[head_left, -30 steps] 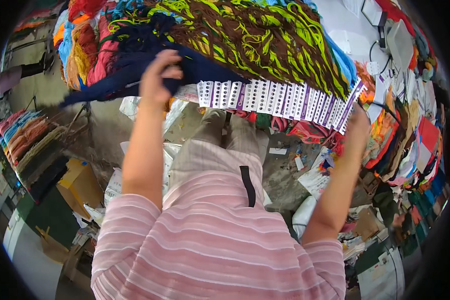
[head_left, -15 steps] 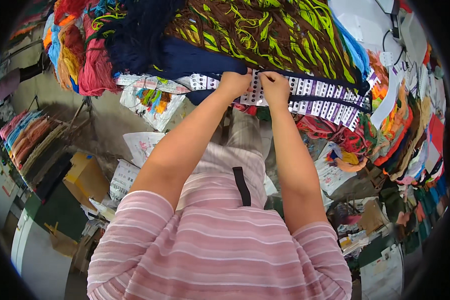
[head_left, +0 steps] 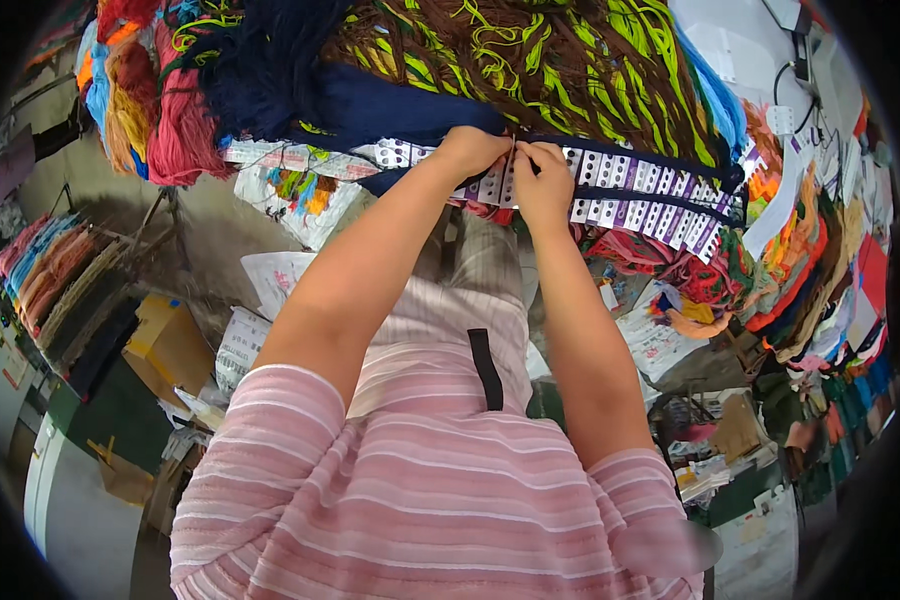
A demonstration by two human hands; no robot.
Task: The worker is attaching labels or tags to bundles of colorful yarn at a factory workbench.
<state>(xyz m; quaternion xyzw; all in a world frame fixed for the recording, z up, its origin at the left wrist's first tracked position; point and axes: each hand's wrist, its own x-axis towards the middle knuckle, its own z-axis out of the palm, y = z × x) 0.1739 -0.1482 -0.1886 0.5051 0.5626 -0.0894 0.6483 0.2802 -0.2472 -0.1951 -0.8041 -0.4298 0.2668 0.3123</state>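
Observation:
My left hand (head_left: 473,153) and my right hand (head_left: 545,185) are closed, fingertips almost meeting at the upper edge of a row of cards. Whatever tiny part they pinch is hidden between the fingers. Just below lies a white-and-purple punched card (head_left: 492,187) with round holes. More such punched cards (head_left: 615,170) run to the right, crossed by a navy cord (head_left: 660,198). A thick hank of navy thread (head_left: 400,105) lies beyond my left hand and reaches its knuckles. Brown and lime-green thread (head_left: 560,70) is heaped beyond both hands.
Pink hanks (head_left: 185,125) hang at the far left, with a rack of coloured hanks (head_left: 70,280) lower down. A cardboard box (head_left: 170,345) stands on the floor at left. Reddish thread (head_left: 660,262) hangs below the cards. A white paper strip (head_left: 778,200) dangles at right.
My fingertips have come closer together, and my left hand has turned so its back covers more of the cards. My right hand has shifted slightly left and down. The view has moved slightly.

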